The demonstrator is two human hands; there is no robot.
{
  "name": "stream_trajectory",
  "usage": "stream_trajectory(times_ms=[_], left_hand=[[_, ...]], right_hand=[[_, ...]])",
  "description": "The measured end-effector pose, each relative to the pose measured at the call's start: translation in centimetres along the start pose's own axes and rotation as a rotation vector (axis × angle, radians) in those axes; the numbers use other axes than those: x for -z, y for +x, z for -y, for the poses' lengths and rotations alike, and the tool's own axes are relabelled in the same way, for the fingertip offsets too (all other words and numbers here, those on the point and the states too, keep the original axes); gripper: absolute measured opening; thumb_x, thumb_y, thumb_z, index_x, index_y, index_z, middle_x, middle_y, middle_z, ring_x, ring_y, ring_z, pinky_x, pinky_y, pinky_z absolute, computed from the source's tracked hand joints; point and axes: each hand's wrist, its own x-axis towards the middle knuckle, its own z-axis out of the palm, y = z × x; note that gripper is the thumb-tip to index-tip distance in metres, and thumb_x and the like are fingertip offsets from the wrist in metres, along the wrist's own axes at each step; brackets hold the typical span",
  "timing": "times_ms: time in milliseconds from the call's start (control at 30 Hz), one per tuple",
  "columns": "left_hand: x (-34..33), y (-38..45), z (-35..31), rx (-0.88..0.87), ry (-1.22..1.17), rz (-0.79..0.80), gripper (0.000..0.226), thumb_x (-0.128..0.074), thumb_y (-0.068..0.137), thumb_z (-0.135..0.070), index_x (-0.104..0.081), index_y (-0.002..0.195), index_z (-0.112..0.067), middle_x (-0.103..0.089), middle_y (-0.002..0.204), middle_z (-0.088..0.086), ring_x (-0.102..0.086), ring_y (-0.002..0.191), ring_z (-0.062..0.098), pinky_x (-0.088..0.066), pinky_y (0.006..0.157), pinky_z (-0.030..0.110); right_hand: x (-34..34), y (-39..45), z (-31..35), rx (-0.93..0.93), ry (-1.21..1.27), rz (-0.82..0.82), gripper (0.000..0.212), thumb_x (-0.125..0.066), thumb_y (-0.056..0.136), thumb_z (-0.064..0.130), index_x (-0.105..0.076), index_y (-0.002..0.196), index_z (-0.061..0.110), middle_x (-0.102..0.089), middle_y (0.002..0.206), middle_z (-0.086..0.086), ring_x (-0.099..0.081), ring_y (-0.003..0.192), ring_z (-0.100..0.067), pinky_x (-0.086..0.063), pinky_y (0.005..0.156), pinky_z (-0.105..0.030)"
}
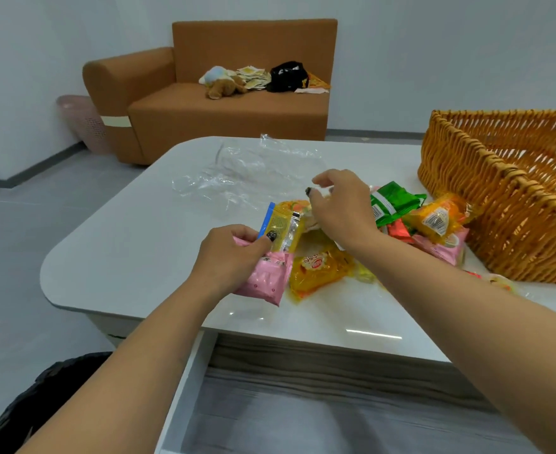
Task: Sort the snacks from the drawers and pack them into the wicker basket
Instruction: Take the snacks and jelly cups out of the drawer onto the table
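Snack packets in crinkled plastic lie in a loose heap on the glossy white table top, just beside the woven orange wicker basket, which stands at the table's right edge with its near wall touching the outermost packets. The left hand grips a small fan of packets, thumb pressed on top: a yellow packet with a clear strip, a thin blue-edged packet behind it, and a pink packet underneath that reaches down toward the table. The right hand hovers over the middle of the heap with fingers curled down onto a pale wrapper; whether it actually pinches that wrapper I cannot tell. Under and beside it lie an orange-yellow packet with a red label, a green foil packet, a small red packet, a yellow packet with a barcode sticker and another pink packet. A crumpled sheet of clear plastic film is spread on the far part of the table, apart from the heap. An open white drawer with a grey bottom juts out below the forearms. Farther back, a brown fabric sofa holds a plush toy, a black bag and some papers, and a pink perforated bin stands against its left arm.
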Motion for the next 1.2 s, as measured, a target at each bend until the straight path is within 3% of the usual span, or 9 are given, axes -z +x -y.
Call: stream_trajectory(times_ms=[133,267,400,500,700,867,967,1067,1200], left_hand=[[-1.2,-0.2,-0.7,-0.038,-0.04,0.066,0.011,-0.072,0.086,-0.023,-0.072,0.075,-0.02,-0.073,0.076,0.003,-0.066,0.067,0.015,-0.049,0.061,0.025],[-2.7,0.0,-1.2,-0.038,-0.1,0.052,0.006,-0.071,0.085,-0.023,-0.075,0.082,-0.019,-0.074,0.082,0.004,-0.067,0.071,0.015,-0.05,0.063,0.025],[-3.7,0.8,-1.4,-0.005,-0.184,-0.06,0.019,-0.071,0.087,-0.029,-0.075,0.105,-0.023,-0.072,0.102,-0.003,-0.069,0.086,0.013,-0.056,0.074,0.029],[-3.9,1.3,-1.8,0.098,-0.309,-0.146,0.017,-0.069,0.088,-0.026,-0.074,0.102,-0.019,-0.07,0.099,-0.002,-0.065,0.078,0.011,-0.051,0.061,0.022],[-4.8,2.1,-2.3,0.323,-0.457,-0.207,0.03,-0.066,0.092,-0.031,-0.058,0.068,-0.015,-0.057,0.07,0.002,-0.053,0.058,0.018,-0.041,0.052,0.023],[-5.6,2.9,-3.2,0.323,-0.458,-0.161,0.024,-0.064,0.093,-0.021,-0.057,0.07,-0.016,-0.057,0.078,0.006,-0.052,0.056,0.015,-0.038,0.053,0.024],[-6.7,2.8,-4.4,0.24,-0.46,-0.07,0.011,-0.059,0.093,-0.008,-0.068,0.096,-0.013,-0.062,0.075,0.005,-0.054,0.044,0.008,-0.043,0.041,0.017],[-8.3,2.9,-5.0,0.095,-0.267,0.045,0.032,-0.058,0.094,-0.012,-0.058,0.126,-0.014,-0.065,0.109,0.003,-0.066,0.075,0.016,-0.053,0.06,0.026],[-9.2,2.1,-5.6,-0.187,0.426,0.013,0.011,-0.053,0.097,-0.027,-0.054,0.109,-0.026,-0.059,0.115,0.004,-0.051,0.109,0.031,-0.041,0.078,0.032]], right_hand=[[1.7,-1.3,0.5,-0.131,0.296,0.262,0.02,-0.064,0.089,0.029,-0.07,0.105,0.018,-0.069,0.093,0.003,-0.06,0.079,-0.008,-0.046,0.069,-0.024],[3.7,-1.0,0.2,-0.233,0.428,0.447,0.013,-0.067,0.087,0.011,-0.071,0.098,0.018,-0.07,0.086,-0.009,-0.061,0.072,-0.015,-0.05,0.063,-0.028],[5.2,1.3,-0.7,-0.261,0.422,0.229,0.011,-0.067,0.086,0.007,-0.069,0.09,0.017,-0.068,0.084,-0.011,-0.066,0.069,-0.019,-0.056,0.061,-0.027],[5.3,4.0,-2.0,-0.261,0.307,0.089,0.016,-0.066,0.085,0.006,-0.065,0.081,0.022,-0.069,0.09,-0.011,-0.07,0.078,-0.025,-0.06,0.064,-0.031],[6.1,6.6,-4.2,-0.217,0.053,0.033,0.034,-0.058,0.085,0.008,-0.063,0.118,0.015,-0.06,0.122,-0.006,-0.058,0.106,-0.02,-0.048,0.081,-0.027],[8.9,0.7,-5.2,0.05,-0.046,0.094,0.03,-0.06,0.087,0.014,-0.064,0.116,0.018,-0.055,0.122,-0.001,-0.049,0.115,-0.014,-0.039,0.094,-0.026],[11.0,-2.9,-6.9,0.131,-0.065,0.078,0.025,-0.062,0.085,0.008,-0.066,0.108,0.016,-0.056,0.118,-0.003,-0.047,0.115,-0.015,-0.035,0.095,-0.02],[12.8,-6.3,-8.9,0.184,-0.086,0.08,0.025,-0.066,0.083,0.005,-0.068,0.106,0.015,-0.055,0.116,-0.001,-0.044,0.116,-0.012,-0.029,0.091,-0.003],[14.8,-10.2,-11.5,0.217,-0.163,0.128,0.033,-0.072,0.08,0.012,-0.066,0.112,0.018,-0.052,0.12,0.001,-0.036,0.117,-0.004,-0.028,0.097,-0.014]])
